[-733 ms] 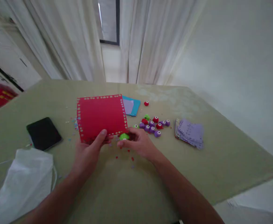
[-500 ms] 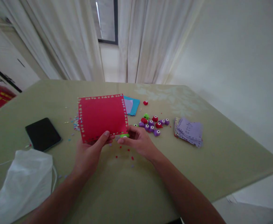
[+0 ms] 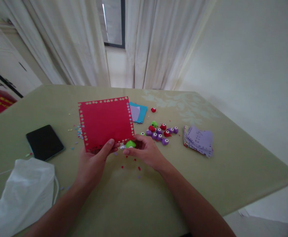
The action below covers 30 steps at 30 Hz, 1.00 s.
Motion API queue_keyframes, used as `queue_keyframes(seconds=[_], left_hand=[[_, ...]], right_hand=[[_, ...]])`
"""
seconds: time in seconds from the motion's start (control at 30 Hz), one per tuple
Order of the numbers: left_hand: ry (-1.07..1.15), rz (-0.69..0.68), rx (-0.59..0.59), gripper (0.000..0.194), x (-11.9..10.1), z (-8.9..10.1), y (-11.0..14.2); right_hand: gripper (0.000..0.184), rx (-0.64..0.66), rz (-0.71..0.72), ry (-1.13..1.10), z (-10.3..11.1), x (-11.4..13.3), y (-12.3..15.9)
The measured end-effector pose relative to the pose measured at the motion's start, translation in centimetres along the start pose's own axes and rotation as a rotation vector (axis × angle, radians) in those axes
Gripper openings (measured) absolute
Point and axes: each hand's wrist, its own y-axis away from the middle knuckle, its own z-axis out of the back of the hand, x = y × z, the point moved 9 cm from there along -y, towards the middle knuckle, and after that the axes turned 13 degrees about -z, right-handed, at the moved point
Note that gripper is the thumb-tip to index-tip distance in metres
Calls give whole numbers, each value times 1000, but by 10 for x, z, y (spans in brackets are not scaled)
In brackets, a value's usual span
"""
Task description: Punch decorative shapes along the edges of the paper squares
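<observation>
My left hand point(image 3: 98, 158) pinches the lower edge of a red paper sheet point(image 3: 106, 123), thumb on top. Small shapes are punched through the sheet along its borders. Held in my right hand point(image 3: 145, 149) is a green craft punch point(image 3: 130, 144), close to the sheet's lower right corner; whether its slot is round the edge I cannot tell. Several purple punches point(image 3: 155, 135), red punches point(image 3: 163, 126) and a green punch point(image 3: 154, 124) lie on the table just beyond my right hand. Red paper bits point(image 3: 139, 168) are scattered below my hands.
A black tablet point(image 3: 44, 142) lies to the left, with a white cloth bag point(image 3: 28, 194) nearer. Blue and lilac paper point(image 3: 141, 113) rests behind the red sheet. To the right is a stack of punched lilac paper point(image 3: 201, 140). A lone red punch point(image 3: 153, 109) sits farther back.
The red sheet has shifted slightly left and up. The green punch in my right hand shows more fully and sits a little apart from where it was at the sheet's edge.
</observation>
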Motion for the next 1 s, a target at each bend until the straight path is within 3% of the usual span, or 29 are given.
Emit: queue_keyframes(seconds=[0.13, 0.63, 1.0], left_hand=[[17, -5, -11, 35, -1, 0, 0], [-13, -2, 16, 38, 3, -3, 1], [-43, 6, 29, 38, -1, -6, 2]], right_hand=[[45, 42, -44, -3, -4, -4, 0], [42, -82, -37, -248, 8, -1, 1], [45, -110, 3, -227, 9, 4, 2]])
